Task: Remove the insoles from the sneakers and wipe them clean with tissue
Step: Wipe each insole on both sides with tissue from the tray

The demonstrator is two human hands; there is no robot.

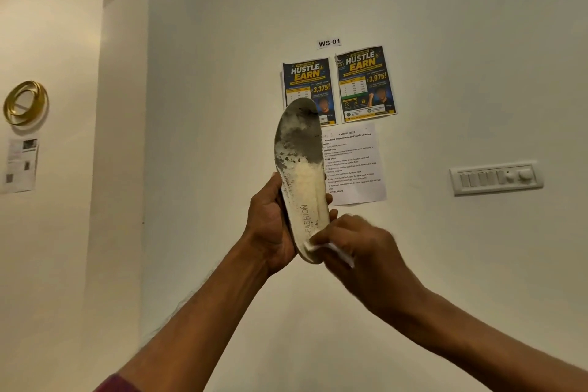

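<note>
A worn white insole (302, 169) stands upright in front of the wall, toe end up, with grey dirt over its upper half and the word FASHION near the heel. My left hand (270, 226) grips its lower part from the left and behind. My right hand (356, 242) presses a folded white tissue (331, 248) against the heel end of the insole; the hand is blurred. No sneakers are in view.
The wall ahead carries two dark posters (340, 86), a printed task sheet (353, 162) and a WS-01 label (329, 42). A switch panel (496, 178) sits at the right. A gold ring ornament (25, 103) and a paper (20, 164) hang at the left.
</note>
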